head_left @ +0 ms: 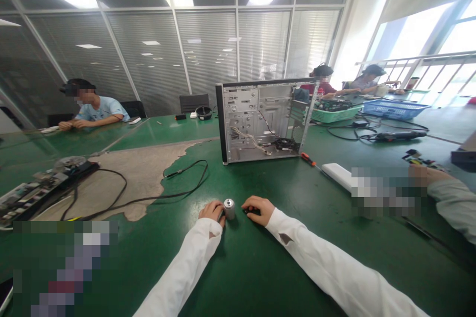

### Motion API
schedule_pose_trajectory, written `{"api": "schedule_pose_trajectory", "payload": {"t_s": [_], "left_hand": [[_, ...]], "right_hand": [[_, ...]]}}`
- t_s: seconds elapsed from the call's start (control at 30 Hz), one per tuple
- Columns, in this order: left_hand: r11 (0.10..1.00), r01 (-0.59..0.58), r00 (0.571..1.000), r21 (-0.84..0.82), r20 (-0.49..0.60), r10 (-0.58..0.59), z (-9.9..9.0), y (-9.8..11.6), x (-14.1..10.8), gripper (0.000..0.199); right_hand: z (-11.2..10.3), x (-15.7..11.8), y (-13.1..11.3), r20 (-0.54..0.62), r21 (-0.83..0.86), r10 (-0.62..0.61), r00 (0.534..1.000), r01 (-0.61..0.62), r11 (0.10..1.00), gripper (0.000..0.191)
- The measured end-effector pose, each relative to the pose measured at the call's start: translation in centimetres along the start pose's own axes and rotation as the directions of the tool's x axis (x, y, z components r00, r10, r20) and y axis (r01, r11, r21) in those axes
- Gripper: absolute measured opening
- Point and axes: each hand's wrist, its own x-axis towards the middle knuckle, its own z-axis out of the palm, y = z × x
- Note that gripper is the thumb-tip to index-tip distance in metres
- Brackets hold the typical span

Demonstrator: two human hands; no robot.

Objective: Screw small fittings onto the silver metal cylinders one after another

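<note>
A small silver metal cylinder [229,211] stands upright on the green table, a dark spot on its top. My left hand [211,212] is at its left side, fingers and thumb closed against it; the exact contact is partly hidden. Just to the right, apart from the cylinder, my right hand [261,210] rests on the table with curled fingers. Between its thumb and fingertips is a small dark piece [246,211], too small to name.
An open computer case [266,121] stands ahead, with an orange-handled screwdriver [308,159] beside it. A black cable [186,191] and circuit boards [40,188] lie left. Green [336,116] and blue baskets [396,109] stand back right. Another person's hand [431,176] is at right; other people sit farther back.
</note>
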Motion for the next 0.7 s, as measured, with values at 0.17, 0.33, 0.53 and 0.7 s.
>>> {"api": "schedule_pose_trajectory", "payload": {"t_s": [0.17, 0.33, 0.53, 0.7], "left_hand": [[1.000, -0.001, 1.000, 0.006, 0.008, 0.000, 0.24, -0.20, 0.13, 0.033], [1.000, -0.010, 1.000, 0.010, 0.017, 0.010, 0.35, -0.44, 0.22, 0.033], [1.000, -0.004, 1.000, 0.017, 0.009, 0.004, 0.13, -0.16, 0.12, 0.033], [1.000, 0.007, 1.000, 0.018, 0.005, -0.007, 0.11, 0.02, 0.08, 0.033]], "right_hand": [[0.07, 0.02, 0.04, -0.008, 0.001, -0.004, 1.000, 0.004, 1.000, 0.027], [0.12, 0.05, 0.09, -0.008, 0.001, 0.003, 1.000, -0.003, 1.000, 0.027], [0.11, 0.08, 0.24, 0.000, -0.010, 0.004, 1.000, -0.004, 1.000, 0.028], [0.07, -0.03, -0.02, 0.000, -0.060, -0.028, 1.000, 0.028, 0.998, 0.027]]}}
